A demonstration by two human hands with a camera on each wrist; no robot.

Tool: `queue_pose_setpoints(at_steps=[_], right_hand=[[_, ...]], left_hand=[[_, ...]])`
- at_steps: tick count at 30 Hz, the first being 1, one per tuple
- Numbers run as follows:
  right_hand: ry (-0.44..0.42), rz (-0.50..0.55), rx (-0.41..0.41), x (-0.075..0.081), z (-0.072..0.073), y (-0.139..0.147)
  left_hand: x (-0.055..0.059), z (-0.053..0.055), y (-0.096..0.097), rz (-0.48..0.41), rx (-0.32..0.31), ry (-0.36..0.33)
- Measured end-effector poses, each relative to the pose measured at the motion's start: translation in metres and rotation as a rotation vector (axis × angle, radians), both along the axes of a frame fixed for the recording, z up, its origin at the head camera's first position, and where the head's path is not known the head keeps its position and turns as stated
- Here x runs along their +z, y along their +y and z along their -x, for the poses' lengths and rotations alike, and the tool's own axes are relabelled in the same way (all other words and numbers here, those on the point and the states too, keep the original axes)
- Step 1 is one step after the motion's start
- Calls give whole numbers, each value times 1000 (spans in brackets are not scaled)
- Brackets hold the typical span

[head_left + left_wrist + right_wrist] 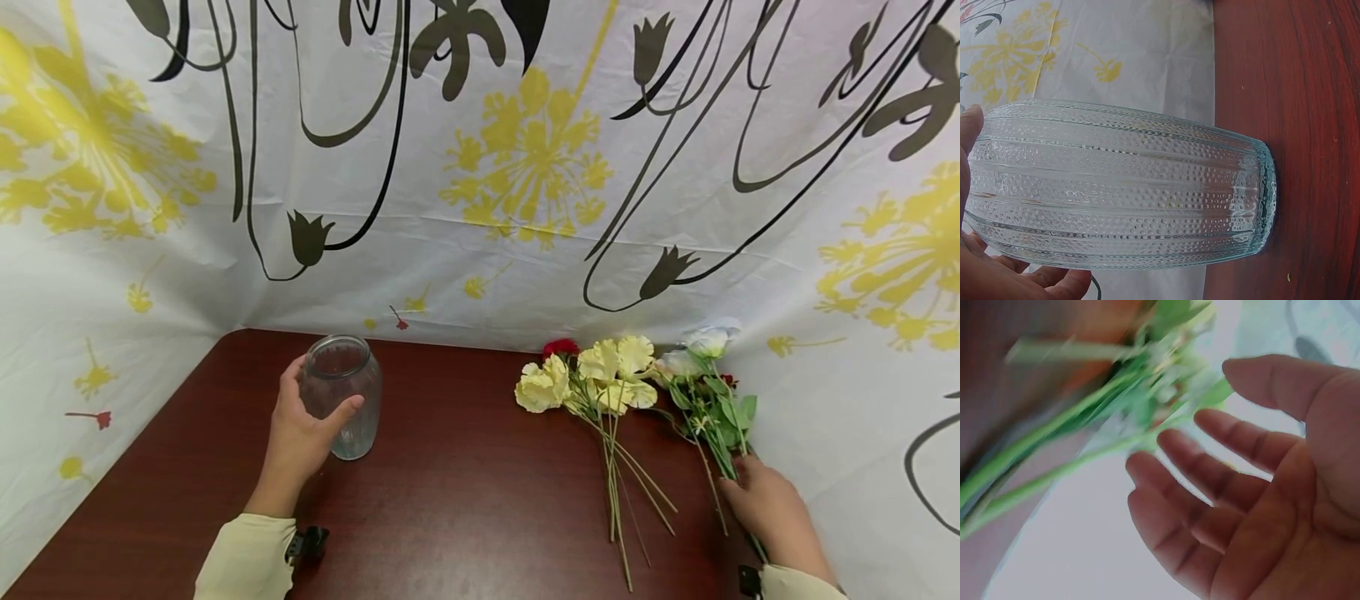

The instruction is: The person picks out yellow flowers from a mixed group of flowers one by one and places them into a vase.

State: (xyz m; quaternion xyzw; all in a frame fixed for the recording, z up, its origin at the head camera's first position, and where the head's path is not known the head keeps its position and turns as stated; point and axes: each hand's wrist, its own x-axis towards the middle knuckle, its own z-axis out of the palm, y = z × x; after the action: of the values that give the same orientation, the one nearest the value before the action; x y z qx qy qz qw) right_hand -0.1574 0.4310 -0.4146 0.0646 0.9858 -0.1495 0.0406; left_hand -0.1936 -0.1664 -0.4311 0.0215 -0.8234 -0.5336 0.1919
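Observation:
A clear glass vase [347, 408] with ribbed, dotted sides [1122, 194] stands upright on the table at the left. My left hand [303, 433] holds it, the thumb across the near side and the fingers round the left and back. At the right edge, beside the green stems of white flowers [708, 342] with leaves, is my right hand [772, 504]. Seen from the right wrist, the fingers and thumb of that hand [1241, 475] are spread and slightly bent, with nothing between them. The green stems [1054, 434] pass just beyond the fingertips, blurred.
Pale yellow flowers [618, 375] with long thin stems lie on the table left of the white ones, with a red flower [561, 347] behind them. A printed white cloth [450, 275] hangs around the dark red wooden table [450, 508] at the back and sides.

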Motion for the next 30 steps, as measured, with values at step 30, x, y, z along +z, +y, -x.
queue_pose_setpoints(at_steps=[30], right_hand=[[-42, 214, 212, -41, 14, -105]], left_hand=[[-1, 1, 1, 6, 9, 0]])
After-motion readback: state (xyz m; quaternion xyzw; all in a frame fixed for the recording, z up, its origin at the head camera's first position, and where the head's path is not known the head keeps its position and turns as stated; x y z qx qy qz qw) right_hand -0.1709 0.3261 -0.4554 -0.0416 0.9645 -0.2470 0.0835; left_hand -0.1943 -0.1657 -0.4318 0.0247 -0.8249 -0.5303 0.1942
